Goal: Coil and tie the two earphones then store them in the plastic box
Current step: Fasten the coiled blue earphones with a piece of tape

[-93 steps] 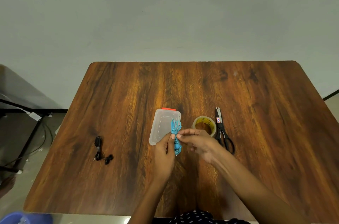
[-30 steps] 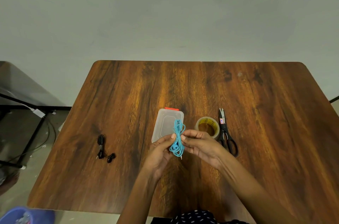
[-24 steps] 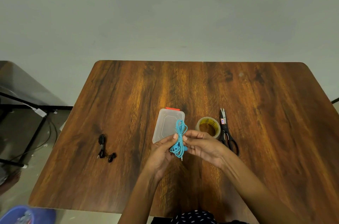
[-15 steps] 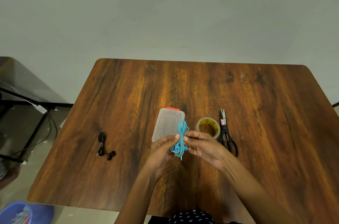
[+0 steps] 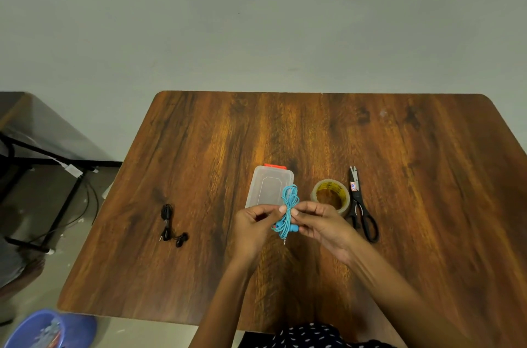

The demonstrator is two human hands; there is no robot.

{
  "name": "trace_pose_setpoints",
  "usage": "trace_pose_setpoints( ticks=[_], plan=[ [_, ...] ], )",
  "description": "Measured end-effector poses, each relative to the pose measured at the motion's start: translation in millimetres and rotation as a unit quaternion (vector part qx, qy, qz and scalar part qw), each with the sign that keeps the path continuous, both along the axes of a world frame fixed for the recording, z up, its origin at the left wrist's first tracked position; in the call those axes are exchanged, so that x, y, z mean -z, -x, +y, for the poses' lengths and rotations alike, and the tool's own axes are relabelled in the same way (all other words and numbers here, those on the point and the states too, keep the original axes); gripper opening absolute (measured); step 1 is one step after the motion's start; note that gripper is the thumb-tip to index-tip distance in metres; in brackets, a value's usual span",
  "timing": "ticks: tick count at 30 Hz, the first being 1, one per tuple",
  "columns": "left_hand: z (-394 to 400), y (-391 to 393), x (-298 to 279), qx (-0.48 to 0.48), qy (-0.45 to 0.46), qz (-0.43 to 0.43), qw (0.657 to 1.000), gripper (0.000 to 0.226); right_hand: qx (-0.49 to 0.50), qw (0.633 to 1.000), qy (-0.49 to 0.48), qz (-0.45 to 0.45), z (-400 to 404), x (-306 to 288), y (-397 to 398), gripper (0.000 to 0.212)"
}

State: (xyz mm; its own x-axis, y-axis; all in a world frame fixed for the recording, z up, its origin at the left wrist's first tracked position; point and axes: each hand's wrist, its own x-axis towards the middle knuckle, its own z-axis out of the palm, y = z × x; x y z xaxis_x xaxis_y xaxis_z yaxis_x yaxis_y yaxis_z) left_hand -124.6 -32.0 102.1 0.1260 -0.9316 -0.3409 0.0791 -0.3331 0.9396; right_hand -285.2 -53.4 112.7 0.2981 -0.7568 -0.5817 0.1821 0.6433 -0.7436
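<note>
Head camera: a person seated at a wooden table pinches a coiled blue earphone between both hands, just above the tabletop and at the near end of a clear plastic box. The left hand closes thumb and forefinger on the bundle's middle from one side, and the right hand meets it from the other, fingertips nearly touching; loops stand up above the grip, while the earbuds and the jack hang below. The box lies closed, its orange latch at the far end. A roll of clear tape sits just right of the box, partly behind the right hand, with black scissors beside it. A black earphone, bundled, rests well apart to the left on the table.
</note>
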Motion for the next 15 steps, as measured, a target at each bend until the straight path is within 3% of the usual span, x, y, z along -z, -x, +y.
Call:
trace_pose_setpoints(
  ticks=[4, 10, 15],
  plan=[
    [-0.9, 2.9, -1.7, 0.027, 0.039, -0.063, 0.997, 0.009, 0.028, 0.996, 0.040, 0.073, 1.9, 0.7, -4.0, 0.015],
    [-0.1, 3.2, 2.0, 0.052, 0.032, -0.050, 0.997, 0.023, 0.027, 0.985, 0.101, 0.139, 7.0, -2.7, -8.4, 0.018],
    [0.8, 2.7, 5.7, 0.055, 0.002, -0.039, 0.998, 0.019, 0.013, 0.985, 0.101, 0.139, 4.5, -2.0, -6.5, 0.017]
  ],
)
